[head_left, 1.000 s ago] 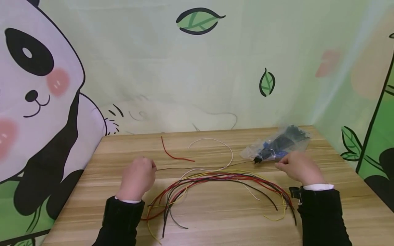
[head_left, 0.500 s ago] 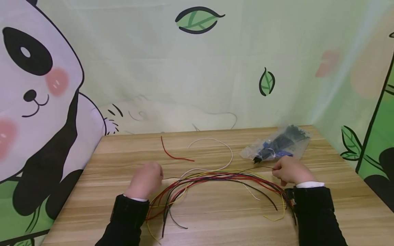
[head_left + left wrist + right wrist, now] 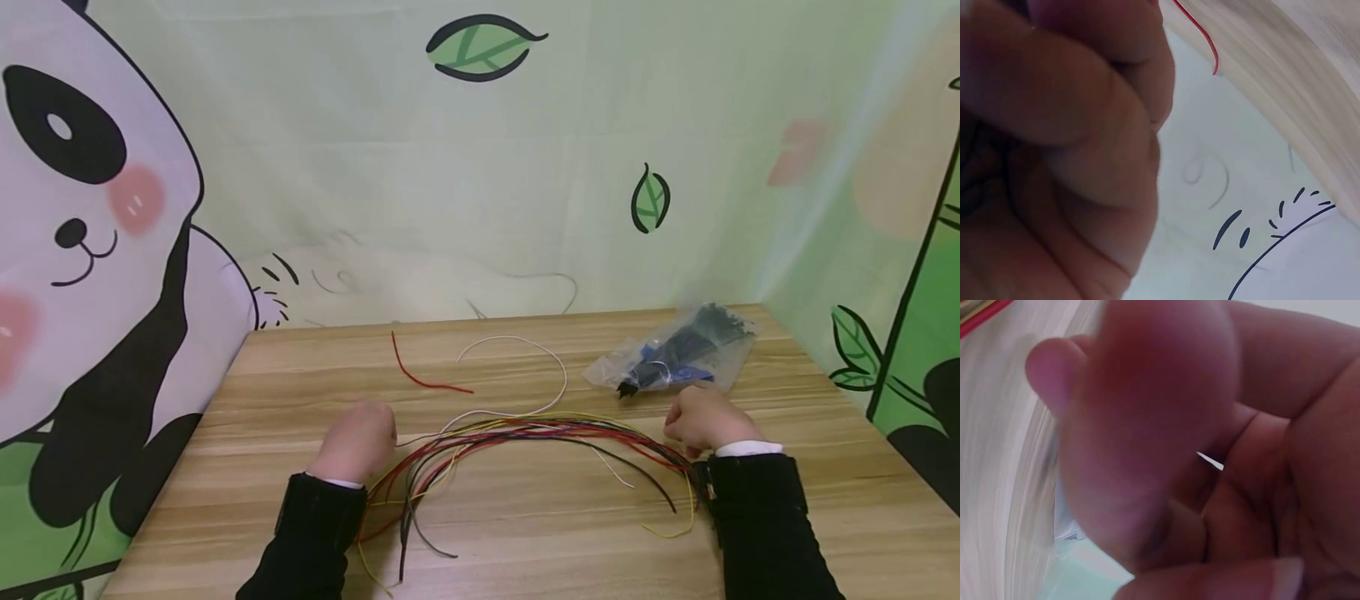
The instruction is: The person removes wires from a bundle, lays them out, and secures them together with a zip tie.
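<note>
Several thin wires in red, black, yellow and white lie in an arched bundle (image 3: 525, 429) across the wooden table. My left hand (image 3: 358, 442) is at the bundle's left side, pinching the end of a thin dark wire (image 3: 408, 442) that runs into the bundle. In the left wrist view its curled fingers (image 3: 1085, 125) hide the pinch. At the bundle's right end is my right hand (image 3: 705, 421), low over the wires, with fingers bent. The right wrist view shows its thumb (image 3: 1154, 394) across the fingers; I cannot tell whether wire is between them.
A clear plastic bag (image 3: 678, 350) with black and blue contents lies at the back right, just beyond my right hand. A short red wire (image 3: 420, 381) lies at the back left. One white wire (image 3: 558, 367) loops behind the bundle. A panda-printed cloth (image 3: 480, 167) stands behind the table.
Both hands have come nearer to me and slightly inward, lowering the dark wire from behind the bundle onto it. The wire's stretch by my right hand no longer shows apart from the bundle.
</note>
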`<state>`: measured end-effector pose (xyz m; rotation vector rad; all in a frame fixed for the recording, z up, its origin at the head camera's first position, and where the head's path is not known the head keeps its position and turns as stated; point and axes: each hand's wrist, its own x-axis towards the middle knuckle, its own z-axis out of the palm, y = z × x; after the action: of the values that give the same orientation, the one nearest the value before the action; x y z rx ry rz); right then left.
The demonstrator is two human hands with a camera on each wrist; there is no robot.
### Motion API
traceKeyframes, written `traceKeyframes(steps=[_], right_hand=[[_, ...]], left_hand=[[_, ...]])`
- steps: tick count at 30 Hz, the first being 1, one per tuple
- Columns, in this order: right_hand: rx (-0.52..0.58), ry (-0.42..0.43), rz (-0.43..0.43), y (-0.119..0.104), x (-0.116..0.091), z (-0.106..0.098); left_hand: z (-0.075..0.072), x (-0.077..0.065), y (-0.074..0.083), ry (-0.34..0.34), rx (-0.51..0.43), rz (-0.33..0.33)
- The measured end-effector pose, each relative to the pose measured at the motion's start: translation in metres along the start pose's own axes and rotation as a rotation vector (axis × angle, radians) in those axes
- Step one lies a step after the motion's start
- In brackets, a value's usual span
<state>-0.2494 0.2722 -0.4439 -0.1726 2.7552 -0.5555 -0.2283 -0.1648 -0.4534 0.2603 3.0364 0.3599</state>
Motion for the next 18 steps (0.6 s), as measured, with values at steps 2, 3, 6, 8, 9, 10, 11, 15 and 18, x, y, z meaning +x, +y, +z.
traceKeyframes(steps=[2, 3, 6, 8, 9, 10, 11, 15, 18], right_hand=[[-0.004, 0.008, -0.006, 0.000, 0.000, 0.000], [-0.003, 0.012, -0.006, 0.000, 0.001, 0.000], [-0.005, 0.022, -0.010, -0.001, 0.001, 0.001], [-0.003, 0.024, -0.004, -0.002, 0.001, 0.002], [-0.003, 0.025, 0.002, -0.003, 0.000, 0.002], [-0.006, 0.029, 0.005, -0.003, 0.000, 0.002], [-0.012, 0.041, 0.005, -0.004, 0.000, 0.001], [-0.065, 0.145, -0.019, -0.009, -0.002, -0.002], [-0.109, 0.254, -0.067, -0.018, -0.003, -0.003]], left_hand=[[0.000, 0.000, 0.000, 0.007, 0.001, 0.007], [0.000, 0.000, 0.000, 0.010, 0.000, 0.010], [-0.001, -0.002, 0.000, 0.014, -0.003, 0.013], [-0.001, -0.002, 0.000, 0.015, -0.004, 0.012], [-0.002, -0.003, 0.000, 0.019, 0.000, 0.014], [-0.003, -0.003, 0.001, 0.022, 0.002, 0.014], [-0.003, -0.003, 0.002, 0.027, 0.007, 0.017], [-0.005, -0.004, 0.007, 0.051, 0.019, 0.024], [-0.006, -0.005, 0.013, 0.069, 0.034, 0.037]])
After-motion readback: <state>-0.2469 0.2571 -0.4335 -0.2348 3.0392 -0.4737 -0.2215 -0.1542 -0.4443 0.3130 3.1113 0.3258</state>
